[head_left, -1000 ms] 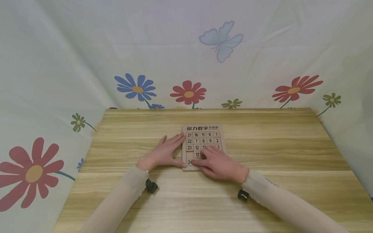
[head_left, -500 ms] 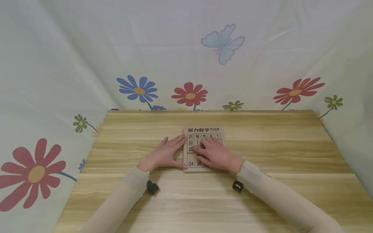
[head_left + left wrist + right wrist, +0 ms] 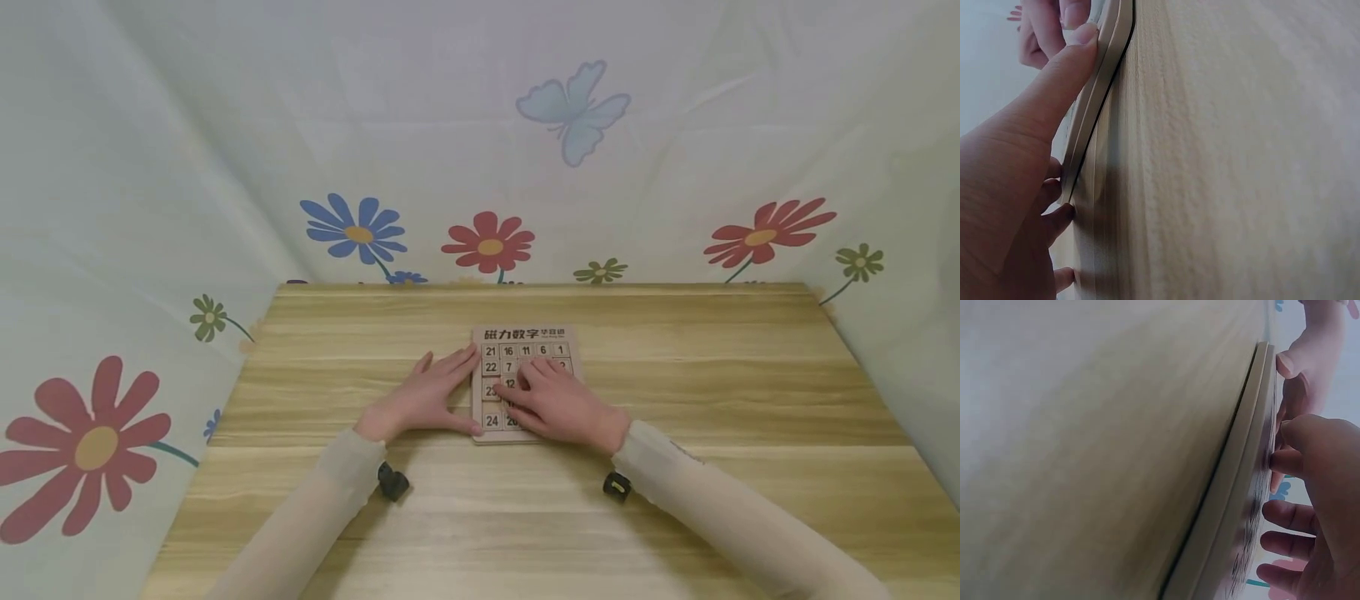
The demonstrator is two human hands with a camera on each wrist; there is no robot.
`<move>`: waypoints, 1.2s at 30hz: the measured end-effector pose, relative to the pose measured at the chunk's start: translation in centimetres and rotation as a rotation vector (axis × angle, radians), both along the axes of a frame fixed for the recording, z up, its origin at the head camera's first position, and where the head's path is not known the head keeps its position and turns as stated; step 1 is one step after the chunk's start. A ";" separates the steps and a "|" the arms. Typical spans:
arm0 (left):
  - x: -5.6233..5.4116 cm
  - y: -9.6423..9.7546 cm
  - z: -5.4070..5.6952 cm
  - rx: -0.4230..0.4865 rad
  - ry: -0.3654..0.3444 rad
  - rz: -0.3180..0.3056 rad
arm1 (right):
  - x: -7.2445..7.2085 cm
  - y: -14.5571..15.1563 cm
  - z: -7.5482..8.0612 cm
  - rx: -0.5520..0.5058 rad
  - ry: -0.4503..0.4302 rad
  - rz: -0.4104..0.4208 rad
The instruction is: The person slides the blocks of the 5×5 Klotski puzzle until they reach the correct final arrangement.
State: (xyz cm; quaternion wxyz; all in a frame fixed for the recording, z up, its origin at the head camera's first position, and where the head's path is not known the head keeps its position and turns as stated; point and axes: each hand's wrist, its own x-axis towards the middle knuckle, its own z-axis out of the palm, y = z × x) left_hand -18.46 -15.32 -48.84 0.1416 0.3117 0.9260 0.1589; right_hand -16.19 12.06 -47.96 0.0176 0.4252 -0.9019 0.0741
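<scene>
A wooden number slide puzzle [image 3: 478, 417] lies flat on the table, with black print along its top and rows of numbered square tiles. My left hand [image 3: 420, 400] rests at its left side, fingers against the upper left edge and thumb [image 3: 1066, 69] on the lower left corner. My right hand [image 3: 566, 404] is over the board, its index fingertip pressing the tile marked 23 [image 3: 489, 391]. That tile sits slightly lower than its row, with a bare gap below it and the tile marked 24 [image 3: 491, 422] under the gap. Several tiles are hidden beneath the right hand.
The wooden table [image 3: 525, 517] extends around the puzzle on all sides. Behind it hangs a pale cloth [image 3: 420, 108] printed with flowers and a butterfly. A small black wrist camera [image 3: 392, 482] hangs under the left cuff and another black camera [image 3: 617, 486] under the right.
My right hand has gone from the lower left tiles up to tile 23. Over the last half second that tile has slid slightly toward me. The left hand stays at the edge.
</scene>
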 end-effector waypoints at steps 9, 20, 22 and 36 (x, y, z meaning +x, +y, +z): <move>-0.2 -0.2 0.4 -0.003 0.015 0.005 | 0.6 0.0 0.3 0.010 0.002 0.014; -0.3 -0.3 0.1 0.001 0.015 0.006 | 0.8 0.0 0.2 0.007 0.000 0.012; -0.3 -0.3 0.0 -0.002 0.014 0.005 | 0.4 0.0 0.2 -0.008 -0.003 0.006; 0.0 -0.1 0.0 -0.008 0.010 -0.005 | -1.8 -0.3 0.0 0.010 -0.012 -0.042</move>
